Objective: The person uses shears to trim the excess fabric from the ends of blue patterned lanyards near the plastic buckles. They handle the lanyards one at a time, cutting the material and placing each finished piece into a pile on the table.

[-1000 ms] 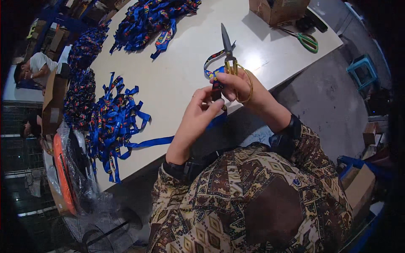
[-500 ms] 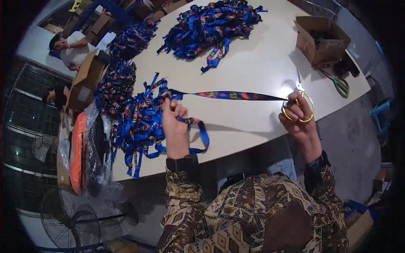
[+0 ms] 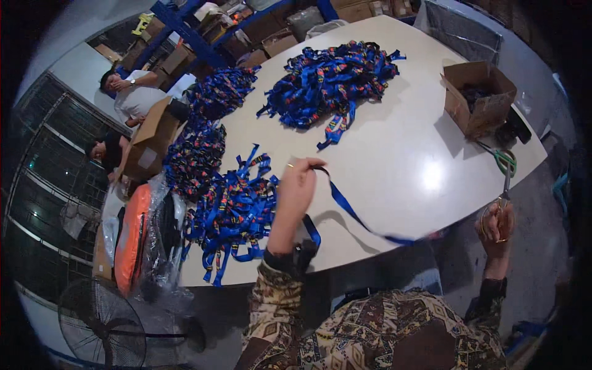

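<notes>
Taut earlier, the strap (image 3: 342, 202) now droops over the table (image 3: 394, 163) from the left hand (image 3: 299, 184), which pinches it. Well apart, the right hand (image 3: 496, 226) grips scissors (image 3: 506, 187). An open carton (image 3: 462, 112) holds dark contents (image 3: 476, 94), too unclear to name.

A: And straight in on the patterned top (image 3: 364, 336), busy with diamond shapes and ornamental bands in cream, brown and black!

B: Carrying on down the left sleeve (image 3: 273, 308) too, long and a little loose. And over on the right?

A: Same sort of print on the right sleeve (image 3: 487, 322), only dimmer in this light. Finishing how?

B: With a plain black cuff (image 3: 280, 262) on the left, and another dark cuff (image 3: 491, 290) opposite. Any jewellery?

A: Yes, a thin gold-coloured ring (image 3: 290, 165) on the left hand (image 3: 298, 186)! And lower down, a plain brown patch (image 3: 428, 348).
</notes>
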Action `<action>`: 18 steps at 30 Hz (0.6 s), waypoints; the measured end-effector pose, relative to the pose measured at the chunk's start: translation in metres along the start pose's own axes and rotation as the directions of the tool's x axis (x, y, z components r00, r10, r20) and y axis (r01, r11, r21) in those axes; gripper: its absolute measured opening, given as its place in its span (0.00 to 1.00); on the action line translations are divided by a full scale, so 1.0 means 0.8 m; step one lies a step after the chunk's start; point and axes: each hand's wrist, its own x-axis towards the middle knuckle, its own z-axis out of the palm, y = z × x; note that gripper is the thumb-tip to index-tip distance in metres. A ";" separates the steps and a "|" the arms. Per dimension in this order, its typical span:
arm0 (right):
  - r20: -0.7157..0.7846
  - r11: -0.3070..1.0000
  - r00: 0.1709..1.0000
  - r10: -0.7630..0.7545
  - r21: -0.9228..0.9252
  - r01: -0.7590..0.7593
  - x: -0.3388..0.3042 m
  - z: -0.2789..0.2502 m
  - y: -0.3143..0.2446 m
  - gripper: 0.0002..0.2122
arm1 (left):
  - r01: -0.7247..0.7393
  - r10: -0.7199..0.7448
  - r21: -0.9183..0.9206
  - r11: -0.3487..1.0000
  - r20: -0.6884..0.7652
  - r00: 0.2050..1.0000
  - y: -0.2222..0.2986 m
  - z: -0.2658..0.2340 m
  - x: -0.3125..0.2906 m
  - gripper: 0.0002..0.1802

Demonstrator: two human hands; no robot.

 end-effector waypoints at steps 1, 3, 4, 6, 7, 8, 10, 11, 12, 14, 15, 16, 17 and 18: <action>-0.127 0.998 0.992 0.015 -0.055 -0.022 -0.005 -0.004 0.000 0.13 | 0.091 -0.090 -0.020 0.996 0.076 0.993 0.019 0.003 -0.008 0.13; -0.251 0.993 0.968 0.019 -0.107 -0.048 0.001 -0.009 0.010 0.14 | 0.198 -0.178 -0.257 0.946 0.098 0.979 0.025 0.009 -0.011 0.14; -0.258 0.943 0.965 0.040 -0.309 -0.122 0.017 -0.006 0.026 0.14 | 0.298 -0.263 -0.475 0.828 0.142 0.954 0.028 0.009 -0.013 0.14; -0.268 0.848 0.962 0.055 -0.496 -0.187 0.038 0.016 0.042 0.15 | 0.304 -0.360 -0.742 0.598 0.090 0.928 0.013 0.002 -0.003 0.15; -0.255 0.761 0.961 0.105 -0.602 -0.243 0.049 0.039 0.051 0.15 | 0.212 -0.403 -0.807 0.551 -0.035 0.914 -0.013 -0.022 0.006 0.16; -0.265 0.652 0.953 0.146 -0.698 -0.295 0.054 0.049 0.057 0.14 | 0.144 -0.506 -0.895 0.422 -0.100 0.857 -0.036 -0.041 0.010 0.17; -0.263 0.679 0.944 0.198 -0.658 -0.326 0.058 0.067 0.056 0.14 | -0.091 -0.579 -0.942 0.324 -0.273 0.768 -0.052 -0.100 0.009 0.17; -0.258 0.701 0.931 0.257 -0.613 -0.363 0.060 0.072 0.059 0.14 | -0.226 -0.553 -0.909 0.350 -0.395 0.734 -0.057 -0.119 0.003 0.17; -0.250 0.715 0.915 0.316 -0.571 -0.403 0.064 0.079 0.063 0.14 | -0.230 -0.550 -0.906 0.354 -0.401 0.732 -0.055 -0.121 -0.001 0.17; -0.263 0.694 0.911 0.318 -0.590 -0.413 0.065 0.081 0.064 0.14 | -0.223 -0.508 -0.851 0.475 -0.472 0.720 -0.041 -0.097 0.002 0.12; -0.271 0.668 0.905 0.328 -0.611 -0.425 0.066 0.085 0.064 0.14 | -0.221 -0.485 -0.817 0.532 -0.508 0.712 -0.031 -0.084 0.000 0.11; -0.279 0.641 0.899 0.338 -0.632 -0.437 0.067 0.090 0.064 0.14 | -0.052 -0.477 -0.817 0.574 -0.385 0.790 -0.020 -0.061 -0.007 0.12; -0.281 0.643 0.900 0.332 -0.631 -0.434 0.071 0.095 0.065 0.14 | 0.116 -0.474 -0.781 0.613 -0.247 0.845 -0.008 -0.031 -0.015 0.13; -0.289 0.639 0.900 0.325 -0.634 -0.434 0.075 0.098 0.067 0.14 | 0.195 -0.318 -0.678 0.709 -0.061 0.946 0.004 -0.001 -0.024 0.15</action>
